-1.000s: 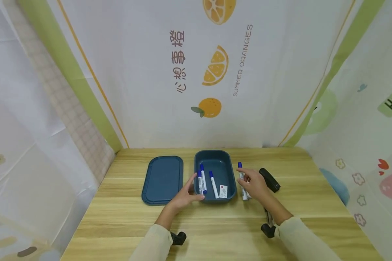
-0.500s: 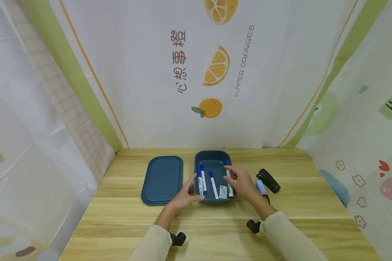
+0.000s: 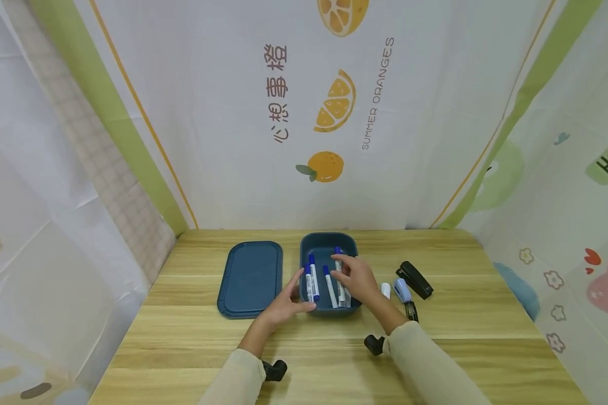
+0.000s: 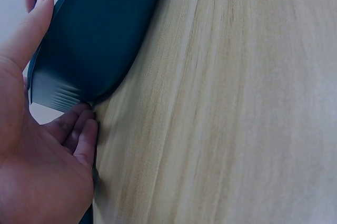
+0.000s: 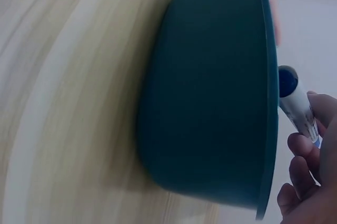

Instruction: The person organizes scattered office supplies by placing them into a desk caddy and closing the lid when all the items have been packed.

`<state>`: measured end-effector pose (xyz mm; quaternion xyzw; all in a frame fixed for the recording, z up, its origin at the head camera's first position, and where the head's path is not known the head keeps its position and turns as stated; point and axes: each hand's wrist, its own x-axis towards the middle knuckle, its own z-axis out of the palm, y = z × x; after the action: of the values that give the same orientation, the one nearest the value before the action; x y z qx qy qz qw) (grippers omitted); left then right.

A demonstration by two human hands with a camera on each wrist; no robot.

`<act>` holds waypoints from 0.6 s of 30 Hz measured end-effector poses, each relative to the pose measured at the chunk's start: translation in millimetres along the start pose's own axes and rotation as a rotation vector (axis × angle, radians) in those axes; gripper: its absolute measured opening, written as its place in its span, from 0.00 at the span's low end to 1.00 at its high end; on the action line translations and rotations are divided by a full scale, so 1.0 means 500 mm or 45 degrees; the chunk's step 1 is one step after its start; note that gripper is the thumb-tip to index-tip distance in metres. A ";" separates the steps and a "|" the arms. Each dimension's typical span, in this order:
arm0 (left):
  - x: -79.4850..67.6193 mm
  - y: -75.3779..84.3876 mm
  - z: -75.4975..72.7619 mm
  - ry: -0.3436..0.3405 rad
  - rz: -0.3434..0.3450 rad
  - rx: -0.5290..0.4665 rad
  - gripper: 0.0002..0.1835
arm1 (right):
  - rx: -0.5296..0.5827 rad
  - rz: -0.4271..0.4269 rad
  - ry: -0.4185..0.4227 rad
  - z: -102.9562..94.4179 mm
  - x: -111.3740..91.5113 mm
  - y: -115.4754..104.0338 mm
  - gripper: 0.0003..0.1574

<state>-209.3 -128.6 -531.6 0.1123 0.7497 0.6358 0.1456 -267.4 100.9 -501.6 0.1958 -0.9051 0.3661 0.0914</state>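
Note:
Curled thumb and fingers of my right hand [image 3: 357, 278] pinch a white whiteboard marker [image 3: 339, 278] with a blue cap, over the right part of a dark blue box [image 3: 329, 241]. In the right wrist view, the blue end of this marker [image 5: 297, 103] shows above the rim. Relaxed and spread, my left hand [image 3: 284, 306] touches the box's near left corner, thumb along the rim and the other fingers low against the wall. Inside the box lie two markers [image 3: 312, 281] at the left and one marker [image 3: 330, 287] in the middle. A small white packet [image 3: 347, 301] is partly covered.
A dark blue lid [image 3: 250, 279] lies left of the box. To the right are a black stapler [image 3: 414, 279], a small light blue stapler [image 3: 402, 289], a black object [image 3: 411, 311] and a white object [image 3: 385, 289] partly behind my right forearm. A patterned curtain backs the table.
My right hand has carried the marker leftward from the table beside the box to over the box. The left hand has kept its place at the corner.

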 end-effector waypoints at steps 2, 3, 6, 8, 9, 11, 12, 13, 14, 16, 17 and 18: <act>-0.001 0.002 0.000 -0.003 -0.001 -0.002 0.52 | -0.004 0.000 -0.004 0.006 0.002 -0.003 0.25; -0.002 0.003 0.000 -0.008 0.003 -0.003 0.52 | -0.009 -0.004 -0.003 0.009 0.002 -0.004 0.25; -0.001 0.005 0.000 -0.020 0.010 -0.011 0.52 | -0.024 -0.011 -0.006 0.014 0.005 -0.007 0.25; 0.000 0.006 0.000 -0.018 0.007 -0.005 0.52 | -0.027 -0.006 -0.006 0.017 0.007 -0.009 0.25; 0.001 0.006 0.000 -0.014 0.005 0.003 0.52 | -0.027 -0.002 -0.004 0.018 0.008 -0.010 0.25; 0.001 0.006 0.000 -0.005 -0.003 0.017 0.51 | -0.027 0.002 0.001 0.020 0.010 -0.013 0.25; 0.001 0.005 0.000 0.001 -0.007 0.025 0.51 | -0.023 0.003 0.004 0.020 0.012 -0.015 0.25; 0.002 0.005 0.000 0.005 -0.010 0.028 0.50 | -0.019 0.004 0.006 0.021 0.013 -0.016 0.25; 0.002 0.004 0.000 0.009 -0.014 0.033 0.50 | -0.015 0.004 0.007 0.022 0.014 -0.017 0.25; 0.001 0.003 -0.001 0.013 -0.018 0.044 0.50 | -0.014 0.011 -0.001 0.024 0.015 -0.018 0.25; 0.001 0.002 -0.001 0.013 -0.018 0.043 0.50 | -0.015 0.016 -0.009 0.025 0.015 -0.018 0.25; 0.001 0.002 -0.002 0.013 -0.018 0.042 0.50 | -0.020 0.018 -0.018 0.026 0.015 -0.018 0.25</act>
<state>-209.9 -129.0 -530.3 0.1061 0.7615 0.6230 0.1444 -270.8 83.8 -503.1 0.1913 -0.9100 0.3582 0.0842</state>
